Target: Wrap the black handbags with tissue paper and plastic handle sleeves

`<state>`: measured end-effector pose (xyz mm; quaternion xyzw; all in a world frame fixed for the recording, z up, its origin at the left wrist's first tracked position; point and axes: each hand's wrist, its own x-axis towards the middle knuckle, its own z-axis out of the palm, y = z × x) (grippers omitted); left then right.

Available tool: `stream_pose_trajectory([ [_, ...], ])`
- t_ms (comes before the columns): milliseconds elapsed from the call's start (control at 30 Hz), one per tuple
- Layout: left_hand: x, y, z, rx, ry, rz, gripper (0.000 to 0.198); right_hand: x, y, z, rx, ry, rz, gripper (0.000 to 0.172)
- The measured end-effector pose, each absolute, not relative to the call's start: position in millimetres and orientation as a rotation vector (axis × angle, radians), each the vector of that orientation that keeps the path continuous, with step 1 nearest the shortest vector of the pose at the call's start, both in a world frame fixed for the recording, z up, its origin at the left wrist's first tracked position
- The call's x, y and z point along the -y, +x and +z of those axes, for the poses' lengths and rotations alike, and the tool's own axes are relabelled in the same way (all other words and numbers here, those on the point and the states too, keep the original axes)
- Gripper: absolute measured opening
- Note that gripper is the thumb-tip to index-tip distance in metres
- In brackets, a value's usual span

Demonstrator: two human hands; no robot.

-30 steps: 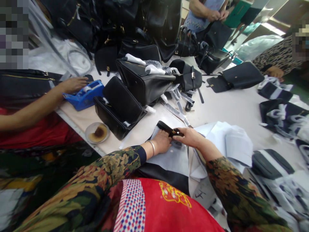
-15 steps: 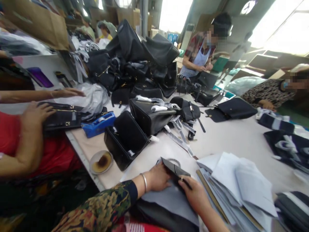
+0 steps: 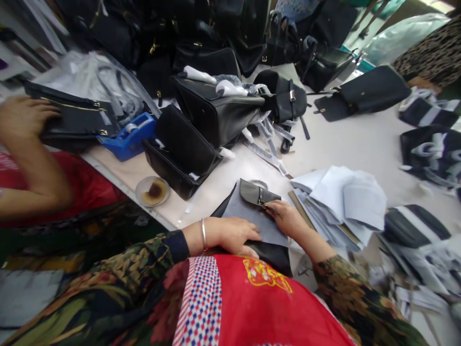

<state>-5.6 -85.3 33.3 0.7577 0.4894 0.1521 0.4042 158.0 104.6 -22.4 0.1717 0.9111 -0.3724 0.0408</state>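
Note:
In front of me lies a black leather bag piece point(image 3: 275, 254) with a smooth grey sheet point(image 3: 248, 216) over it. On its upper part sits a small dark flap point(image 3: 257, 193) crossed by a strap and buckle. My right hand point(image 3: 284, 216) pinches the flap's lower right edge near the buckle; what lies under the fingertips is hidden. My left hand point(image 3: 236, 234) rests flat on the near left part of the grey sheet, fingers stretched out, holding nothing. A silver bangle circles the left wrist.
A stack of white paper sheets point(image 3: 334, 202) lies right of my hands. On the left are a round dish point(image 3: 152, 191), a blue tape dispenser point(image 3: 129, 137) and open black bags point(image 3: 180, 154). A co-worker's hand point(image 3: 25, 117) rests on another black bag point(image 3: 77, 115).
The view has tilted down. My left hand has come off the flap and drawn back toward me onto the grey sheet. The flap lies lower, with my right hand still at its edge.

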Motion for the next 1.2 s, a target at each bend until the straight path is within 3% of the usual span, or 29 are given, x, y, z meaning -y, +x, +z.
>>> stream_pose_trajectory([
  [133, 90, -12, 32, -1.362, 1.836, 0.452, 0.046, -110, 161, -20, -2.887, 0.362, -0.851, 0.030],
  [300, 104, -27, 30, -2.147, 1.429, 0.420, 0.029, -109, 166, -25, -2.950, 0.398, -0.770, 0.027],
  [367, 111, -29, 28, -2.292, 1.266, 0.305, 0.031, -105, 167, -28, -2.982, 0.416, -0.729, 0.029],
  [500, 116, -28, 21, -2.289, 1.180, 0.169, 0.042, -103, 164, -27, -2.999, 0.385, -0.699, 0.035],
  [733, 110, -32, 6, -2.196, 1.110, 0.222, 0.019, -113, 159, -13, -2.964, 0.349, -0.830, 0.031],
  [1200, 113, -41, -6, -2.235, 1.200, 0.273, 0.018, -123, 160, -15, -2.928, 0.221, -0.652, 0.038],
])
